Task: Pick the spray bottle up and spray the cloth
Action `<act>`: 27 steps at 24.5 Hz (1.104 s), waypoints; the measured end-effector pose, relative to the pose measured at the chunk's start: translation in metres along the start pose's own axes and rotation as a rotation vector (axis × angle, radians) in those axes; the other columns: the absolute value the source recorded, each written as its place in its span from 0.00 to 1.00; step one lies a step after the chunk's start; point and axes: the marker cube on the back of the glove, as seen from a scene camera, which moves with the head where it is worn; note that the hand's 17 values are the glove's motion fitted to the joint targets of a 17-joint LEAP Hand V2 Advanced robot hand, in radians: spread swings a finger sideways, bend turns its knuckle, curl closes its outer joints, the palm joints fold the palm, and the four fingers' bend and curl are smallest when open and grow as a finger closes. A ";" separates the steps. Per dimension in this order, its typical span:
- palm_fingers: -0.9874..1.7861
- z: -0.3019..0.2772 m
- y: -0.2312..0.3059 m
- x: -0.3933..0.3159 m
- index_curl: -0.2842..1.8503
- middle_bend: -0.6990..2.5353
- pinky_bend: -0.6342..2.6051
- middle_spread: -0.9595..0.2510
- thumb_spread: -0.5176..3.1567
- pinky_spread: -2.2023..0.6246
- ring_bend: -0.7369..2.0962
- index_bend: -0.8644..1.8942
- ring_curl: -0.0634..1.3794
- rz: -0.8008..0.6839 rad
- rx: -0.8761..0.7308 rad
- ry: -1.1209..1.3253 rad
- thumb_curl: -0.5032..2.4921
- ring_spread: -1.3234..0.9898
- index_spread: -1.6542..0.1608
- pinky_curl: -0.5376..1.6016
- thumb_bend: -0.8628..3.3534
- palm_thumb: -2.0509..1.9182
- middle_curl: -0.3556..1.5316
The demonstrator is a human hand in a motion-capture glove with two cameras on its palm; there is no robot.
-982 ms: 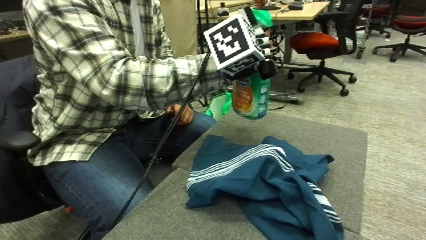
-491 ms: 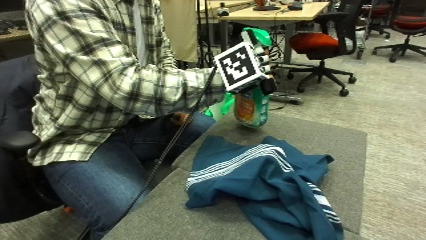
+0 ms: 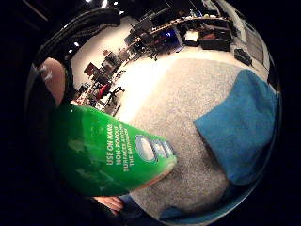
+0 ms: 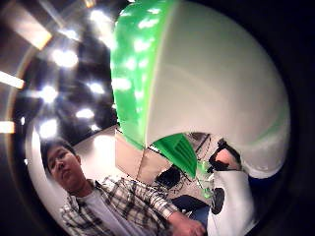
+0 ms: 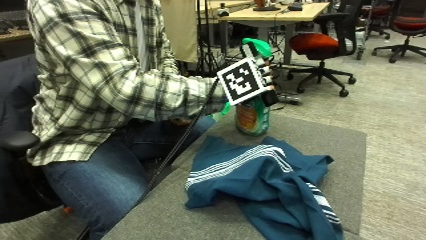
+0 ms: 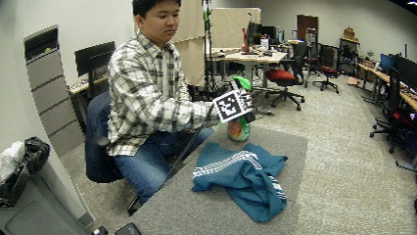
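- The gloved right hand [image 5: 261, 82] is wrapped round the neck of the green spray bottle [image 5: 253, 114], fingers curled up near the green trigger head [image 5: 256, 46]
- The bottle stands upright at the near edge of the grey desk [image 5: 336, 135], just beside the teal cloth [image 5: 266, 177]; whether its base is resting on the desk or just lifted off it I cannot tell
- The cloth with white stripes lies crumpled across the middle of the desk, apart from the bottle; the little-finger palm view shows the bottle's label [image 3: 120, 153] close to the palm and the cloth [image 3: 240, 127] beyond it
- Step in hand, as I judge it: the pick-up, with the grasp made and the spraying not yet done
- The next move calls for raising the bottle, turning its nozzle toward the cloth and squeezing the trigger
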 end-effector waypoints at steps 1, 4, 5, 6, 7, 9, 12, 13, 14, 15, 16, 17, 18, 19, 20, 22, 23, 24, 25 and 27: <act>0.78 0.000 0.001 0.000 0.46 0.35 0.28 0.66 0.22 0.74 0.44 0.38 0.41 -0.002 -0.002 0.000 0.44 0.48 0.76 0.44 0.20 0.79 0.51; 0.77 -0.001 0.002 0.001 0.46 0.35 0.29 0.66 0.23 0.74 0.43 0.38 0.41 -0.007 0.003 -0.001 0.44 0.48 0.76 0.44 0.20 0.78 0.51; 0.77 -0.001 0.002 0.001 0.46 0.35 0.29 0.66 0.23 0.74 0.43 0.38 0.41 -0.009 0.004 -0.001 0.44 0.48 0.76 0.44 0.20 0.78 0.51; 0.77 -0.001 0.003 0.001 0.45 0.35 0.29 0.66 0.23 0.74 0.43 0.38 0.40 -0.010 0.003 0.001 0.44 0.49 0.76 0.44 0.20 0.78 0.51; 0.77 -0.001 0.003 0.001 0.45 0.35 0.29 0.66 0.23 0.74 0.43 0.38 0.40 -0.012 0.001 0.004 0.44 0.49 0.76 0.44 0.20 0.78 0.51; 0.77 -0.001 0.004 0.002 0.45 0.35 0.29 0.66 0.23 0.74 0.43 0.37 0.40 -0.013 -0.005 0.013 0.44 0.49 0.76 0.45 0.20 0.78 0.51; 0.76 -0.001 0.003 0.002 0.45 0.35 0.29 0.66 0.24 0.74 0.42 0.37 0.40 -0.013 -0.003 0.016 0.43 0.49 0.76 0.44 0.20 0.78 0.50; 0.76 -0.002 0.003 0.002 0.44 0.34 0.29 0.67 0.24 0.74 0.42 0.37 0.40 -0.014 -0.004 0.017 0.43 0.49 0.76 0.44 0.20 0.78 0.50; 0.76 -0.002 0.003 0.002 0.44 0.34 0.29 0.67 0.24 0.74 0.42 0.37 0.40 -0.014 -0.007 0.020 0.43 0.49 0.76 0.44 0.20 0.78 0.50; 0.76 -0.002 0.003 0.002 0.44 0.34 0.29 0.67 0.24 0.75 0.42 0.36 0.40 -0.015 -0.014 0.022 0.43 0.49 0.76 0.45 0.20 0.79 0.50; 0.75 -0.002 0.004 0.002 0.44 0.34 0.30 0.67 0.24 0.75 0.42 0.36 0.40 -0.015 -0.023 0.021 0.43 0.49 0.76 0.45 0.20 0.79 0.50; 0.75 -0.002 0.006 0.001 0.44 0.34 0.30 0.67 0.25 0.75 0.42 0.36 0.40 -0.015 -0.034 0.018 0.43 0.49 0.76 0.45 0.20 0.79 0.50; 0.75 -0.001 0.007 0.000 0.43 0.34 0.30 0.67 0.25 0.75 0.42 0.36 0.40 -0.014 -0.045 0.014 0.43 0.49 0.76 0.45 0.20 0.79 0.50; 0.75 -0.001 0.009 -0.001 0.43 0.34 0.30 0.67 0.25 0.75 0.42 0.36 0.40 -0.013 -0.055 0.012 0.43 0.49 0.76 0.45 0.20 0.79 0.50; 0.75 -0.001 0.009 -0.002 0.43 0.34 0.30 0.66 0.25 0.76 0.42 0.36 0.39 -0.011 -0.062 0.013 0.43 0.49 0.76 0.45 0.20 0.79 0.50; 0.74 -0.001 0.010 -0.002 0.42 0.34 0.30 0.67 0.25 0.76 0.42 0.35 0.40 -0.004 -0.071 0.021 0.43 0.49 0.76 0.45 0.20 0.79 0.50; 0.73 -0.002 0.009 -0.001 0.41 0.34 0.30 0.67 0.26 0.76 0.42 0.34 0.40 0.000 -0.076 0.027 0.43 0.49 0.76 0.45 0.20 0.79 0.50; 0.72 -0.002 0.009 -0.001 0.40 0.34 0.30 0.67 0.26 0.77 0.43 0.33 0.40 0.004 -0.080 0.033 0.43 0.49 0.76 0.45 0.20 0.79 0.50; 0.71 -0.003 0.009 -0.001 0.39 0.34 0.30 0.67 0.26 0.77 0.43 0.33 0.40 0.006 -0.084 0.039 0.42 0.49 0.76 0.45 0.20 0.78 0.50; 0.69 -0.005 0.010 -0.001 0.39 0.34 0.30 0.67 0.28 0.78 0.43 0.34 0.40 0.008 -0.092 0.049 0.42 0.50 0.76 0.45 0.19 0.77 0.50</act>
